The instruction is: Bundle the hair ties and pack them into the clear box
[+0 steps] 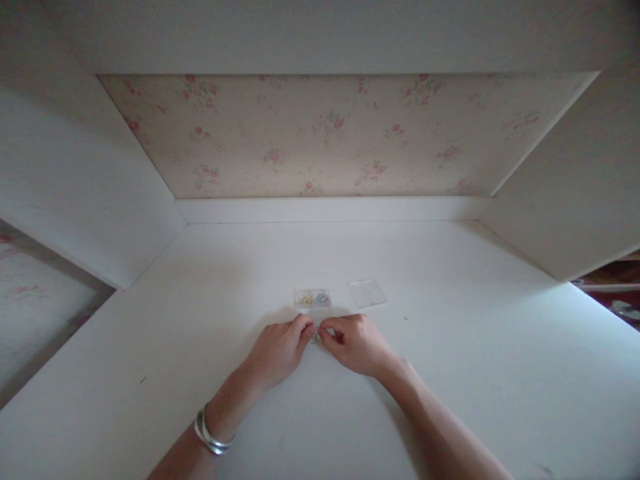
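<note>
My left hand (285, 343) and my right hand (353, 340) meet fingertip to fingertip low over the white tabletop. Both are closed in a pinch, and something tiny sits between them that is too small to name. Just beyond the fingers lies a small clear plastic box (297, 300), its near edge close to my left knuckles. In its left part are gold-coloured small pieces (306, 299); silvery small pieces (323, 298) fill the right part. A flat clear square lid (367, 293) rests on the table past my right hand, apart from the box.
The white tabletop (425, 400) is bounded by white side panels (560, 180) and a low back ledge (330, 209) under floral wallpaper (325, 133). Small dark specks lie on it, one a thin dark sliver (143, 380) at left. A silver bracelet (213, 437) circles my left wrist.
</note>
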Demonstrator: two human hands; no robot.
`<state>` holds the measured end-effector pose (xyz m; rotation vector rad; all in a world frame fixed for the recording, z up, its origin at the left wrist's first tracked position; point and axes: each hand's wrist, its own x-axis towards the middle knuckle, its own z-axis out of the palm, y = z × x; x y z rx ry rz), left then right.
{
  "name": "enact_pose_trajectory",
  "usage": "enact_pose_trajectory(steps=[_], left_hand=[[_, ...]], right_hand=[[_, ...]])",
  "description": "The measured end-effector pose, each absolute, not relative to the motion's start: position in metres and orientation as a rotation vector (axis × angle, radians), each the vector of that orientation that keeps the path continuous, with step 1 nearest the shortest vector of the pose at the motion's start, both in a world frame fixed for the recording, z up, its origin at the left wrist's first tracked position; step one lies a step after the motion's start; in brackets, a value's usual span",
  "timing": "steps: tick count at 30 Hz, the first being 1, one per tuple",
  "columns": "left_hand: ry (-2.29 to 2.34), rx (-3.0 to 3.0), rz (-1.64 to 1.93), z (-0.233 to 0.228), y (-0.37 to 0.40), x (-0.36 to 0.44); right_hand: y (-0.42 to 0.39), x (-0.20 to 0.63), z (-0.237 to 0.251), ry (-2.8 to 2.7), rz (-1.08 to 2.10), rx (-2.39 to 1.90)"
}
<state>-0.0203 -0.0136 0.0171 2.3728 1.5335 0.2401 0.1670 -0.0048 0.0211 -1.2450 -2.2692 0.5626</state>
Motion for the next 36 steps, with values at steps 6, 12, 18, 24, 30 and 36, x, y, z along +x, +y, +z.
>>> enact_pose_trajectory(steps=[6, 12, 18, 24, 30, 36], left_hand=[[1.487, 2.353, 0.241, 0.020, -0.014, -0.019], [1.496, 2.351, 0.276, 0.025, -0.015, -0.020], [1.438, 2.349, 0.326, 0.030, -0.018, -0.019], [1.473, 2.399, 0.376, 0.028, -0.017, -0.019], [1.517, 2.464, 0.305, 0.026, -0.017, -0.019], [1.521, 2.494, 0.166, 0.026, -0.020, -0.017]], right_hand=[[-0.004, 0.169, 0.022, -2.226, 0.580, -1.273], [-0.004, 0.169, 0.020, -2.234, 0.587, -1.277], [-0.004, 0.170, 0.020, -2.255, 0.620, -1.211], [-0.004, 0.170, 0.018, -2.257, 0.604, -1.197], [-0.004, 0.168, 0.020, -2.251, 0.645, -1.235], [-0.006, 0.166, 0.022, -2.244, 0.662, -1.298]])
